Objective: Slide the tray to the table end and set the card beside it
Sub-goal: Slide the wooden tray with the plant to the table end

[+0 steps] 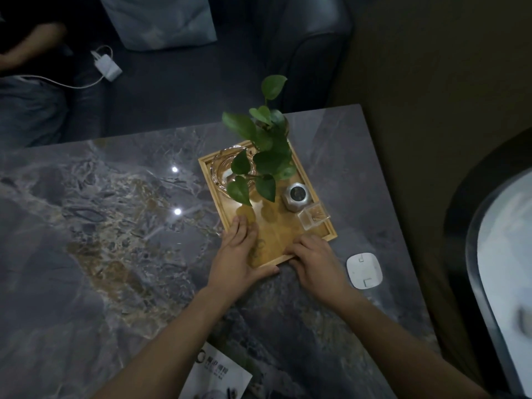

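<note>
A wooden tray (288, 240) lies on the grey marble table (115, 226), near its far right corner. It carries a leafy green plant (259, 156), a glass dish (221, 171), a small silver pot (296, 197) and a clear box of toothpicks (313, 216). My left hand (239, 254) grips the tray's near left corner, fingers on the tray floor and thumb along the near rim. My right hand (316, 257) presses on the near rim at the right. A printed white card (218, 372) lies on the table near me, under my left forearm.
A white rounded square device (364, 270) sits on the table just right of my right hand. The table's right edge (403, 226) and far edge are close to the tray. A dark sofa with a cushion (161, 21) and a white charger (106, 64) lies beyond.
</note>
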Tool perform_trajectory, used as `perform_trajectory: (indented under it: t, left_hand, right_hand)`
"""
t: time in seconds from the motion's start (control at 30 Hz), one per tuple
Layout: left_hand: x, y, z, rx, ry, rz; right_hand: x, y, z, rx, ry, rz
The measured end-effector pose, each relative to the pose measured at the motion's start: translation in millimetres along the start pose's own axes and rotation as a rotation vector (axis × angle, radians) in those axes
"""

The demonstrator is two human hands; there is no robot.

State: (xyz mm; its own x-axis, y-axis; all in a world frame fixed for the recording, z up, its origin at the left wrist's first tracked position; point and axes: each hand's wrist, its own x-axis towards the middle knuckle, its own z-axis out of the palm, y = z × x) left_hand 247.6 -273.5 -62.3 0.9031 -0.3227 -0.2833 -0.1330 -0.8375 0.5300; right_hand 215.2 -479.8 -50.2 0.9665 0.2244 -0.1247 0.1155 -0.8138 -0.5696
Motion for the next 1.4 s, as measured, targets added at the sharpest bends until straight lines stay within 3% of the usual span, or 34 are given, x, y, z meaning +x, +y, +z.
perform_trajectory:
  t: [1.4]
  left_hand:
    - [49,99,44,0.029,-0.121,0.146]
  right_hand:
    - [-39,74,-51,-0.015,0.111,0.252]
